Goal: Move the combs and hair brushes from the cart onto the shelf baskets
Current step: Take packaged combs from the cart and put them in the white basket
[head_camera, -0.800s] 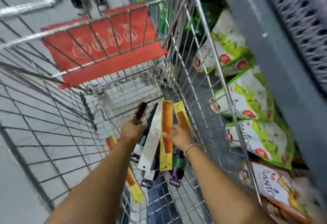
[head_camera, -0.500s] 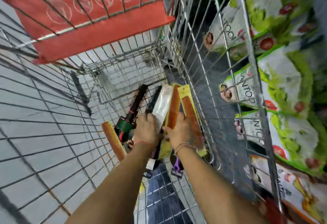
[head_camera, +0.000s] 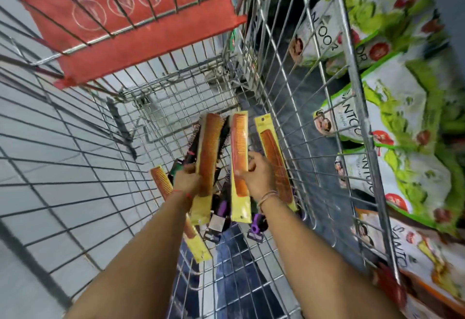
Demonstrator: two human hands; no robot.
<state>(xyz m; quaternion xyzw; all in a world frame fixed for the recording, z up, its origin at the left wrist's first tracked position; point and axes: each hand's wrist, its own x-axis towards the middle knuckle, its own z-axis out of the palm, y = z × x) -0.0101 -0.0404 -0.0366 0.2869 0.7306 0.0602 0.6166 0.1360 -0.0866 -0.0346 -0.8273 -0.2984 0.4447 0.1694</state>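
Head view: both hands are seen inside the wire cart (head_camera: 297,107). A packaged orange comb (head_camera: 210,157) is clamped in the fingers of the left hand (head_camera: 187,180), and a second packaged comb (head_camera: 239,165) is gripped by the right hand (head_camera: 259,176). Half a second earlier both hands were pressed together over the pile; now they are parted and each comb is lifted clear. Two more combs (head_camera: 275,165) and dark brushes (head_camera: 193,147) are left on the cart floor.
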